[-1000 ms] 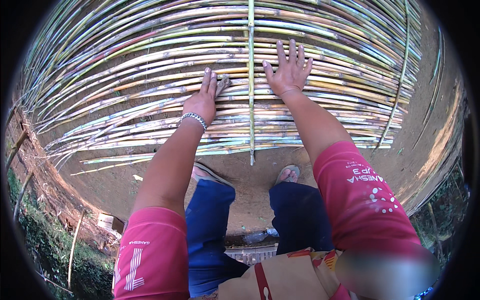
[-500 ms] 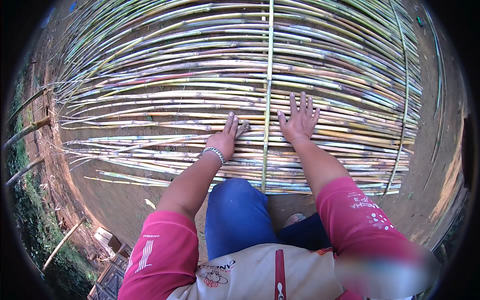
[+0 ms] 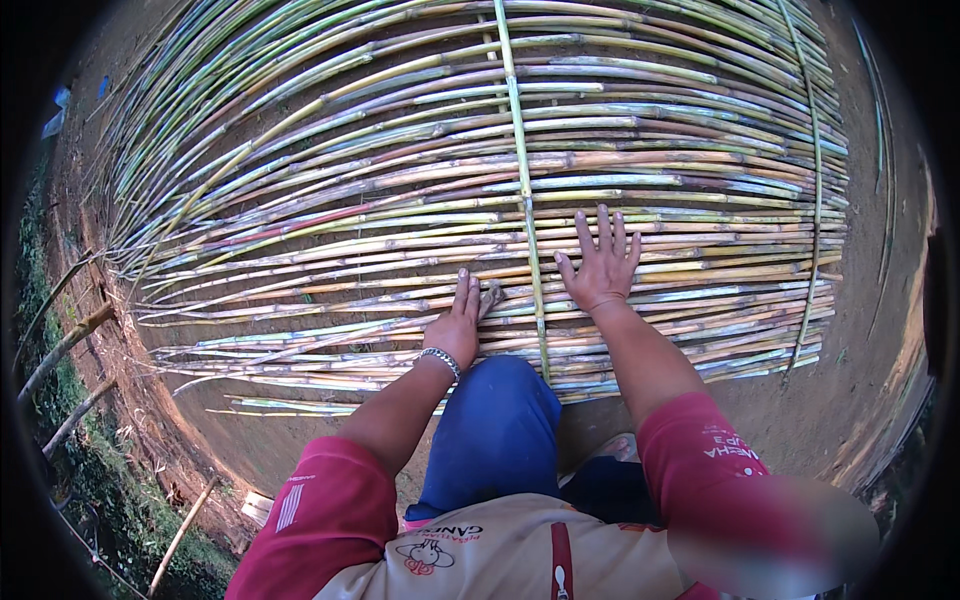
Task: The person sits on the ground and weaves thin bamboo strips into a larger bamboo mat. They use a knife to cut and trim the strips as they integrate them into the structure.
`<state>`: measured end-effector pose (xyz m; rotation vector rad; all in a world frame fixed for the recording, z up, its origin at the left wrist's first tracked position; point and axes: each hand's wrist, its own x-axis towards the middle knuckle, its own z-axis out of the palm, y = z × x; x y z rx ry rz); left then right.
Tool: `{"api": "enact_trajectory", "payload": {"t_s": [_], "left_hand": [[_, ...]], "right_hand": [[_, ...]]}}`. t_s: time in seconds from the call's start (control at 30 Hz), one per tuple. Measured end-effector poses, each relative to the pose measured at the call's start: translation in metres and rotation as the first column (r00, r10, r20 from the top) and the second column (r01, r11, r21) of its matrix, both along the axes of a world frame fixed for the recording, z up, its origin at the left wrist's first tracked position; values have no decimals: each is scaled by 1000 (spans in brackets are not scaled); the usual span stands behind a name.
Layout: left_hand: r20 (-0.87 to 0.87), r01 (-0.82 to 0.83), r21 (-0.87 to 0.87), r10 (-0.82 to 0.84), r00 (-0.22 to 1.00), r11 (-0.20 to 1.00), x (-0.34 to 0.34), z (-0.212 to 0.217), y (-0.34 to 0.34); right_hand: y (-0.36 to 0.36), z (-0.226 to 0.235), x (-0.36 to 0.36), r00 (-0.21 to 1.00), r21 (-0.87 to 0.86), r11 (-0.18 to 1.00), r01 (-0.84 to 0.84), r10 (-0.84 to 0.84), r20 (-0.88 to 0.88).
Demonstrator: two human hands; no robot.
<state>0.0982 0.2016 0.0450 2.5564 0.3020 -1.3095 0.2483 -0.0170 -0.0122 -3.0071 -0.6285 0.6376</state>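
Observation:
My left hand [image 3: 453, 335], with a chain bracelet at its wrist, lies on a wide layer of long jointed canes [image 3: 390, 183], its visible fingers stretched out. A short grey-brown lump [image 3: 490, 298] touches the inner side of this hand; I cannot tell whether the thumb holds it. My right hand [image 3: 601, 270] rests flat on the canes, fingers spread and nothing in it. Between the hands a long greenish pole [image 3: 522, 165] crosses over the canes. The canes run left to right, green and purplish at the back, yellower near my hands.
A second thin crosspole [image 3: 815, 150] lies over the canes' right ends. Loose rods [image 3: 888, 190] lie on bare soil further right. At left, slanting wooden poles [image 3: 66, 350] stand by a bank with green plants [image 3: 110, 490]. My blue-clad knee [image 3: 495, 420] is close to the canes' near edge.
The view has shifted, so the canes and both hands appear lower. My knee has come nearer to the canes and the left hand. Both hands stay on the canes in similar poses.

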Motion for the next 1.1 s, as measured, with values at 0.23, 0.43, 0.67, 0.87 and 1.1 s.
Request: {"api": "enact_trajectory", "payload": {"t_s": [0.23, 0.43, 0.67, 0.87, 1.1], "left_hand": [[-24, -34, -66, 32, 999, 997, 11, 11, 10], [327, -156, -134, 192, 925, 979, 48, 12, 50], [332, -54, 53, 33, 943, 997, 80, -11, 54], [261, 16, 152, -56, 964, 988, 78, -12, 41], [266, 155, 185, -202, 943, 970, 44, -37, 48]], "right_hand": [[1, -5, 1, 1000, 10, 1000, 20, -20, 8], [-1, 0, 4, 1000, 2, 1000, -22, 22, -20], [2, 13, 21, 936, -88, 937, -339, 326, -134], [4, 31, 23, 944, 47, 967, -249, 253, -212], [17, 24, 6, 967, 100, 986, -134, 153, -203]]}}
